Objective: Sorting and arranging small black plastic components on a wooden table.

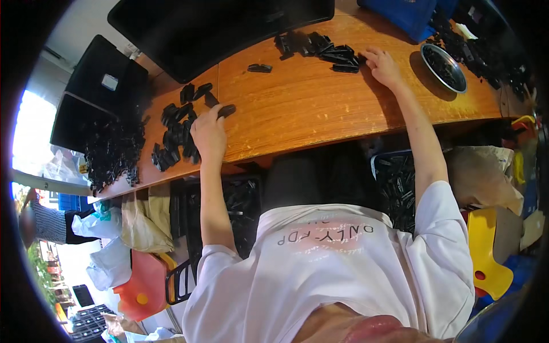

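My left hand (209,136) is at the left part of the wooden table, its fingertips closed on a small, long black plastic piece (227,111). Beside and under that hand lies a loose group of similar black pieces (170,114). Toward the far right, my right hand (384,67) reaches to the near end of another heap of black pieces (337,56). Its thumb and forefinger meet around the dark end of one piece (361,59), mostly hidden by the fingers. A single black piece (259,68) lies between the two groups.
The wooden table (286,108) carries a large black tray (217,34) at the back. Small black parts (114,151) are heaped at the left, near a black box (106,80). A round metal bowl (444,68) and a blue bin (403,17) stand at the right. Crates of black parts (396,183) sit below.
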Available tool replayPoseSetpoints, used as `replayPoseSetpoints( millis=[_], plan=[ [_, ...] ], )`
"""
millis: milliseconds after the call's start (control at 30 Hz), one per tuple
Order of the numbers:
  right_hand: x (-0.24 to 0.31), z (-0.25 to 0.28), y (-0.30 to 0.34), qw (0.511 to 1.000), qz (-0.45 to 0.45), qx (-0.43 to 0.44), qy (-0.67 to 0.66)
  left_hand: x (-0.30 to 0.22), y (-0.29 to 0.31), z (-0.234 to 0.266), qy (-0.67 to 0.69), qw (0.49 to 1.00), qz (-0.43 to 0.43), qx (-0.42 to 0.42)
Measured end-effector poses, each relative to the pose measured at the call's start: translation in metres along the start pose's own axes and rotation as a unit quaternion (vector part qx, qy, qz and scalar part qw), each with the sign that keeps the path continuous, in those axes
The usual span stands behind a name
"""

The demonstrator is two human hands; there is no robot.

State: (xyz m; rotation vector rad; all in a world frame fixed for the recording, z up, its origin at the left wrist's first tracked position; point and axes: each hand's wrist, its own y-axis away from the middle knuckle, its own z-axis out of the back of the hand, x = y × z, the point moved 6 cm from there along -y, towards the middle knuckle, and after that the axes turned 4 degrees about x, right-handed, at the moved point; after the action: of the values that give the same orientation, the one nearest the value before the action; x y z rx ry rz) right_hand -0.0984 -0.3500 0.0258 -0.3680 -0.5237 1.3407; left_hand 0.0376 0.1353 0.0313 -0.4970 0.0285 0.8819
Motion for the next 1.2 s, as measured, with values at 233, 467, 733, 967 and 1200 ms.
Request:
replayPoseSetpoints(
  millis=[233,467,733,967,1200],
  plan=[
    [0.035,0.005,0.008,0.996,-0.005,0.069,0.049,-0.001,-0.009,0.023,-0.037,0.983,-0.032,-0.178],
    [0.080,0.006,0.021,0.957,0.064,0.157,0.233,-0.040,-0.124,-0.064,0.045,0.995,-0.085,-0.041],
    [0.085,0.021,0.023,0.977,0.044,0.192,0.081,-0.117,-0.057,-0.060,0.097,0.988,-0.121,0.010],
    [0.181,0.004,0.024,0.846,-0.081,0.124,-0.512,-0.113,-0.016,-0.045,0.266,0.962,-0.063,-0.011],
    [0.176,-0.001,0.050,0.956,0.030,0.066,-0.284,-0.115,-0.023,-0.045,0.254,0.962,-0.092,-0.031]
  ],
)
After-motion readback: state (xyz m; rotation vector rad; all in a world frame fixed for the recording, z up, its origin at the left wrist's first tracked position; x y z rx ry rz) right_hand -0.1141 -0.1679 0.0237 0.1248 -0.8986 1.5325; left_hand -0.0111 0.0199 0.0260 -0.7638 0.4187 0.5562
